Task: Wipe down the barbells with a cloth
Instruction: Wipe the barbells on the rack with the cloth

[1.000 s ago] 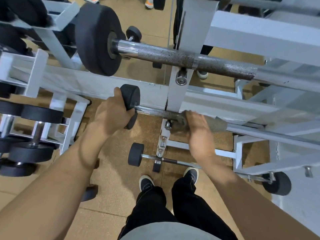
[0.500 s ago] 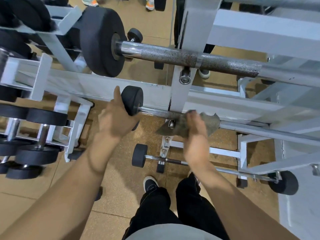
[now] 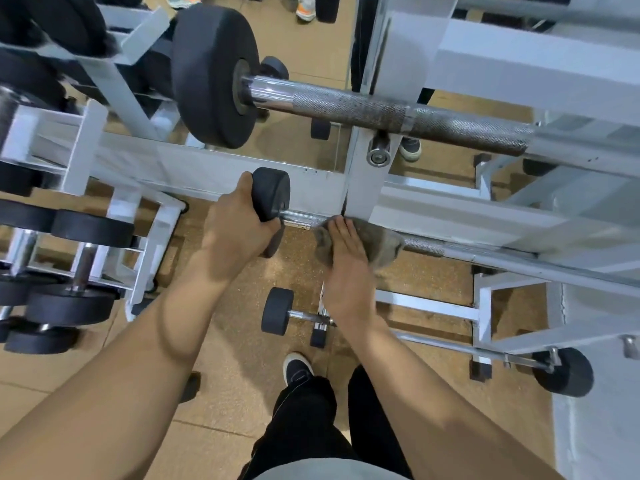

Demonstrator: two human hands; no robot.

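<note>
The cloth [image 3: 375,244] and right hand [image 3: 346,268] hide part of the barbell [image 3: 426,249].

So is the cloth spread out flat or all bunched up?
Bunched up. The cloth drapes in folds over the bar, under the right hand.

White rack upright [image 3: 360,188] taken as reference. Middle barbell [image 3: 426,247] passes just before its base, end weight [image 3: 272,195] to its left. Left hand [image 3: 235,230] on that weight; right hand [image 3: 346,265] on the cloth [image 3: 381,244] over the bar, just below the upright. Upper barbell [image 3: 381,112] crosses it higher up. Lower barbell [image 3: 277,310] lies beneath. Dumbbell rack [image 3: 86,216] far left
</note>
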